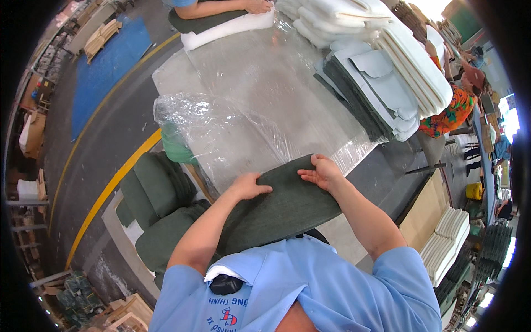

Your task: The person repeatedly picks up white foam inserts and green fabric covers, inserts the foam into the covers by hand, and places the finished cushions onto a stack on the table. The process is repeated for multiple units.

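Observation:
A dark green fabric-covered cushion (285, 202) leans against my body, its far edge at the table's near side. My left hand (249, 187) grips that far edge, thumb lying on top and the other fingers hidden behind it. At the far right corner, my right hand (323, 172) rests with its thumb at the edge and its loosely bent fingers apart over the fabric. Before me is a table (265, 94) covered with wrinkled clear plastic film.
Several green cushions (160, 193) are piled at my left. White padding (409, 66) and grey-and-green cut pieces (370, 83) are stacked at the table's far right. Across the table, a co-worker's hand (258, 6) rests by another green cushion (207, 22) and white padding. White pads (447, 240) lie at right.

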`<action>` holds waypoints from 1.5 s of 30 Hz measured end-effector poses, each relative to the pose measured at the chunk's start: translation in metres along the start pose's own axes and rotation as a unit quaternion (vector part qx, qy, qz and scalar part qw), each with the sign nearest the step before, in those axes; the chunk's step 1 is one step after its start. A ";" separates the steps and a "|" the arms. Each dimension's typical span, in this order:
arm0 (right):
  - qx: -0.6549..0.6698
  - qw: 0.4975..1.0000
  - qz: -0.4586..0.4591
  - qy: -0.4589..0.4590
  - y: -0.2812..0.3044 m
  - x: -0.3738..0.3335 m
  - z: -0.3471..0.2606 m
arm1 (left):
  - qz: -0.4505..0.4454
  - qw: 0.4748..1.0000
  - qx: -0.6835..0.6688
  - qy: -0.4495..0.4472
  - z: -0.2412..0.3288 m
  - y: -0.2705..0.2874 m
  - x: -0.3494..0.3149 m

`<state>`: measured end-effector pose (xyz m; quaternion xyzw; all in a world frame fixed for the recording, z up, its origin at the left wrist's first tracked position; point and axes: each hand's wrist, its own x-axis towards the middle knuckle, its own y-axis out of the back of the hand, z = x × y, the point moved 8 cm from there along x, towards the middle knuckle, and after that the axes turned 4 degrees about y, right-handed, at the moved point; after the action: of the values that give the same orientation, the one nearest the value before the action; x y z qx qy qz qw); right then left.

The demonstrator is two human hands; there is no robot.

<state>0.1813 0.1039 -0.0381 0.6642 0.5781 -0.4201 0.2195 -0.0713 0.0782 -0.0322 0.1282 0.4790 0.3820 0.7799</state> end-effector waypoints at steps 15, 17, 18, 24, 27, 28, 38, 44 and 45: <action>-0.145 0.984 0.086 0.060 -0.008 0.040 0.010 | 0.292 0.956 0.017 0.022 -0.024 -0.003 0.007; -0.193 0.974 0.089 0.073 -0.010 0.045 0.011 | 0.296 0.955 0.011 0.028 -0.029 -0.004 0.010; -0.216 0.969 0.089 0.079 -0.010 0.046 0.012 | 0.298 0.954 0.008 0.030 -0.030 -0.006 0.011; -0.275 0.953 0.084 0.093 -0.016 0.048 0.004 | 0.332 0.943 0.034 0.012 -0.025 -0.001 0.012; -0.293 0.950 0.074 0.079 -0.021 0.046 -0.004 | 0.310 0.950 0.026 0.015 -0.024 0.005 0.012; -0.303 0.948 0.067 0.071 -0.022 0.043 -0.006 | 0.288 0.958 -0.001 0.015 -0.025 0.005 0.010; -0.321 0.914 0.102 0.227 0.110 -0.082 -0.050 | 0.201 0.935 -0.242 0.164 -0.146 -0.020 -0.163; 0.086 0.986 0.108 0.098 0.080 -0.129 0.054 | 0.019 0.637 -0.753 0.164 -0.129 -0.086 -0.180; 0.123 0.977 0.091 0.149 0.076 -0.122 0.042 | 0.030 0.639 -0.756 0.141 -0.124 -0.081 -0.177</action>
<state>0.2440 -0.0174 0.0228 0.7913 0.4851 -0.3623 0.0849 -0.1823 -0.1242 -0.0259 -0.5470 0.1232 0.6475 0.5160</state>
